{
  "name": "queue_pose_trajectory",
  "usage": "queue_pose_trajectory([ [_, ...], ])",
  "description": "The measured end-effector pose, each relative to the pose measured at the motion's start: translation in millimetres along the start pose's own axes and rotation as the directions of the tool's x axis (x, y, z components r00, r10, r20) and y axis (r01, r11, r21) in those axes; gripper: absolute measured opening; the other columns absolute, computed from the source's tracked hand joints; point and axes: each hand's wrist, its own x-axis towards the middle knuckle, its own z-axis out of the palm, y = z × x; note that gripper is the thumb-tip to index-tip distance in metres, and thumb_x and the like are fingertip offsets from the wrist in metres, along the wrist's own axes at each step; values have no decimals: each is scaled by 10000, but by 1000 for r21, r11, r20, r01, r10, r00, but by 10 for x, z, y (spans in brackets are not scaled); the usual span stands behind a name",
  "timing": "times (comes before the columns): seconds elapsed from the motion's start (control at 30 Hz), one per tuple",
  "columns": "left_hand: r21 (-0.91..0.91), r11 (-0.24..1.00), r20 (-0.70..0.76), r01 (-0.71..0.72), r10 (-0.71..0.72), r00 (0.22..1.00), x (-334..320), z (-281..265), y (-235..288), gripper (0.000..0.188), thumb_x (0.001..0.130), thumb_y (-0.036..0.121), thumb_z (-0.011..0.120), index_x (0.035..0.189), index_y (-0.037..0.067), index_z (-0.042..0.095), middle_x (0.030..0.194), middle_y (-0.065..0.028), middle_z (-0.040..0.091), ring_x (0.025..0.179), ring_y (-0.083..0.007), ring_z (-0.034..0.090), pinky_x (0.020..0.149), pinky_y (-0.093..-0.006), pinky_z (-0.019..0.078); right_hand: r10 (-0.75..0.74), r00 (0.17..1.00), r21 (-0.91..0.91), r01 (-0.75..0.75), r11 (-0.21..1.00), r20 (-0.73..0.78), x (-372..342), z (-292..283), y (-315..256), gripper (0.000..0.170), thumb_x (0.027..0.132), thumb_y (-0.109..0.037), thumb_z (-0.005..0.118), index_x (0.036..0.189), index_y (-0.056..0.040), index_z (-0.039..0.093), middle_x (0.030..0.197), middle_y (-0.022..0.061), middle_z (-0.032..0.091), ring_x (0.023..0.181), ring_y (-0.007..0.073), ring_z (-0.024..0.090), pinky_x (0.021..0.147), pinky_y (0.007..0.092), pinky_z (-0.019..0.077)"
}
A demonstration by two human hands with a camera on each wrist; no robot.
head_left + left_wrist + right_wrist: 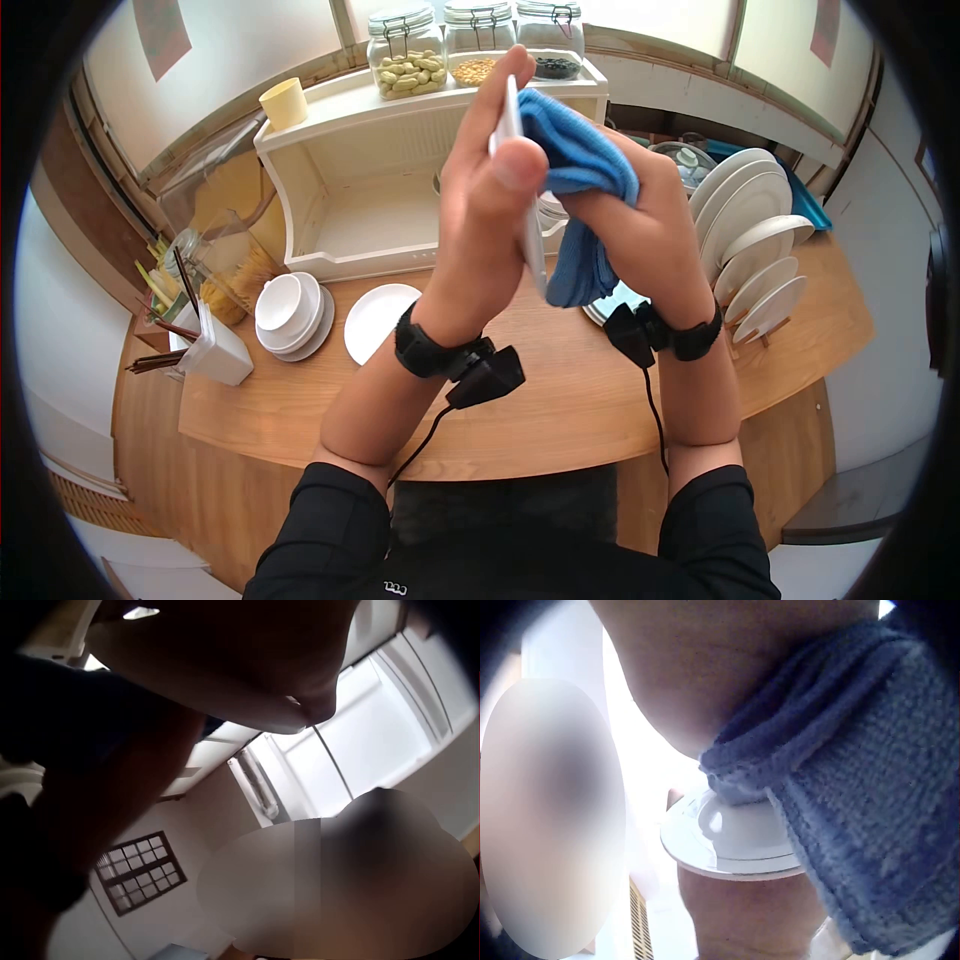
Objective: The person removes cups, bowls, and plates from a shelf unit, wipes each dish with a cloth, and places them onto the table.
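My left hand [478, 225] holds a white plate [534, 255] raised above the table and tipped up on edge, thumb at its rim. In my right hand [655, 225] a folded blue cloth [580, 270] is gripped and pressed against the plate's face. The right wrist view shows the glossy plate [739, 844] with a thin line round its rim, partly covered by the cloth [870, 832], whose loose end hangs down. Seen from below in the left wrist view, the hands and plate are dark.
A white shelf [350, 220] stands behind, topped by glass jars [408, 70] and a yellow cup [284, 103]. Stacked bowls [285, 305], a flat plate [375, 318] and a chopstick holder [222, 352] sit left. Upright plates [745, 205] fill a rack right.
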Motion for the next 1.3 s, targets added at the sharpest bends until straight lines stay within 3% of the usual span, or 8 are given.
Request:
queue_pose_trajectory([
  [0.1,153,986,94,-72,58,994,4,-47,-70,1097,1016,800,476,1703,-29,260,1666,-220,455,1539,-288,441,1276,-419,340,312,948,366,-315,876,69,-30,-62,-39,309,935,-85,729,1208,55,760,1195,162,776,969,122,713,862,291,565],
  [0.3,249,895,125,-370,349,929,122,-175,-224,1071,991,770,575,1656,-46,376,1528,-187,516,1348,-262,541,1158,-382,397,370,929,585,-294,756,-12,-194,12,-263,236,957,-126,737,1110,50,769,931,44,772,843,100,687,746,277,555],
  [0.43,357,863,105,-358,344,933,165,-323,-112,1039,1012,770,522,1689,15,296,1677,-189,433,1501,-331,489,1233,-504,446,153,976,251,-189,949,156,-216,23,-426,327,856,-80,776,1151,61,754,1134,226,773,825,293,797,694,340,641],
  [0.5,-18,989,28,-145,146,989,148,-371,-4,981,986,721,591,1692,102,309,1711,-172,375,1517,-395,428,1184,-617,493,-441,880,-75,459,885,176,-81,124,-337,458,818,-102,821,1253,33,770,1312,233,758,1024,330,806,871,377,650],
  [0.63,-513,858,98,-22,84,992,142,-546,303,911,1031,708,527,1692,124,301,1747,-174,296,1555,-426,367,1238,-728,379,-357,868,-196,439,877,346,-191,137,-526,576,781,-183,856,1336,-51,775,1411,174,731,1187,361,766,984,421,636],
  [0.8,-265,940,-172,-216,175,970,15,-177,453,778,1117,625,416,1707,146,251,1743,-186,297,1596,-416,313,1276,-747,304,-349,814,-278,508,815,465,-135,-24,-531,550,770,-182,864,1305,-72,794,1385,149,749,1170,341,774,971,420,647],
  [0.97,-453,891,-55,-40,16,998,-2,-250,483,839,1093,676,406,1711,135,233,1743,-207,285,1632,-432,239,1298,-760,229,-376,814,-264,519,813,443,-19,-133,-295,617,720,-183,914,1317,-87,791,1399,150,741,1190,341,767,990,431,642],
  [1.3,-498,835,29,233,-253,967,96,-254,312,911,1110,715,229,1622,-19,398,1589,-236,529,1444,-340,553,1251,-471,435,-366,833,-380,524,763,414,69,-245,-89,652,700,-110,911,1338,-90,779,1408,147,737,1191,334,767,989,424,639],
])
